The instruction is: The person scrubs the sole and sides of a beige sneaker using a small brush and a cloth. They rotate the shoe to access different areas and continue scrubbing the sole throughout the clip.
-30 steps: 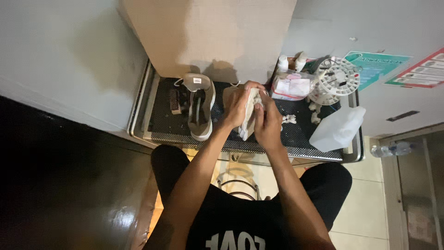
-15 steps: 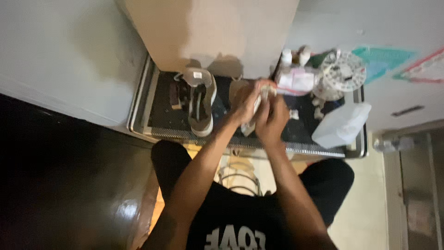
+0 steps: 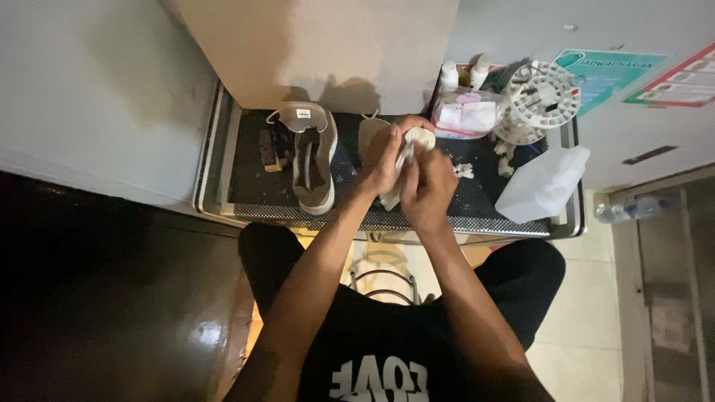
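While seated close against the tray's near edge, with both forearms reaching forward from a black shirt (image 3: 387, 365). Right hand (image 3: 428, 190) clenched around a crumpled white cloth (image 3: 406, 160), fingers wrapped over it. Left hand (image 3: 383, 160) gripping a beige shoe (image 3: 372, 138), tilted up off the mat, cloth pressed against it; exact finger placement on the far side hidden. Both held above a black mesh mat (image 3: 477, 205) lying inside a metal tray (image 3: 212, 171). Just left of the hands, a second grey-beige shoe (image 3: 311, 160) resting sole-down, with a dark brush (image 3: 269, 145) beside it. To the right, a white plastic jug (image 3: 542, 186) lying tilted. Farther back, a clear packet (image 3: 465, 119), two small bottles (image 3: 450, 74) and a round white rack (image 3: 547, 93) against the wall.
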